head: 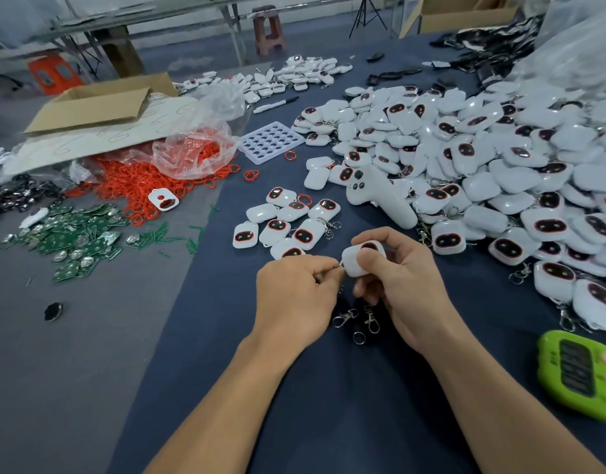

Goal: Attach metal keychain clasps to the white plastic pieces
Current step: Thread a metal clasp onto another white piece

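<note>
Head view: both bare forearms reach forward over a dark blue cloth-covered table. The right hand curls thumb and fingers round a white rounded plastic piece. The left hand, knuckles up, pinches a small metal keychain clasp against that piece's left edge. Two loose silver clasps lie under the hands. Just beyond sits a small cluster of white pieces. A big heap of white pieces spreads to the right. A bright green plastic gadget lies near the right forearm.
</note>
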Demonstrator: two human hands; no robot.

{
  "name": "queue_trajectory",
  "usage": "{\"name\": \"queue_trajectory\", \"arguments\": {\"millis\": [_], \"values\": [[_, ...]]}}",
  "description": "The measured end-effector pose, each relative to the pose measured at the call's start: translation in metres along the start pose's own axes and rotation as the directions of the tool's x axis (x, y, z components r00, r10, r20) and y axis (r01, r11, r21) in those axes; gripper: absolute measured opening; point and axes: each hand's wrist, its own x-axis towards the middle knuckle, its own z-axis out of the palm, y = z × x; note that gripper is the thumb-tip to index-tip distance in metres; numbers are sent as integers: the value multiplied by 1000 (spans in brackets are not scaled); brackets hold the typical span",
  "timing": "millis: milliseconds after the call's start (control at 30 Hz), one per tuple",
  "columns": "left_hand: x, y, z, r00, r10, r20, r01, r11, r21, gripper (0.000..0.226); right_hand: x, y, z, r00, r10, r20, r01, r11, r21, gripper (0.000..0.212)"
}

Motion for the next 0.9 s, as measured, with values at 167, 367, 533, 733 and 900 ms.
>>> {"name": "queue_trajectory", "arguments": {"millis": [167, 367, 533, 733, 900], "values": [[-1, 6, 0, 979, 201, -38, -173, 915, 366, 34, -1, -1, -1, 1000, 3, -6, -3, 999, 34, 17], [-6, 7, 5, 967, 219, -131, -177, 945, 273, 29, 0, -4, -4, 999, 27, 37, -32, 990, 137, 15], [5, -1, -2, 965, -42, 257, 159, 877, -454, 32, 3, -6, -7, 991, 67, 114, -93, 966, 241, 18], [7, -2, -1, 976, -20, 217, 137, 831, -539, 29, 3, -4, -8, 986, 62, 153, -93, 974, 206, 16], [3, 1, 1, 994, 47, 98, -9, 933, -358, 29, 2, -4, -8, 989, 45, 138, -69, 983, 173, 20]]}}
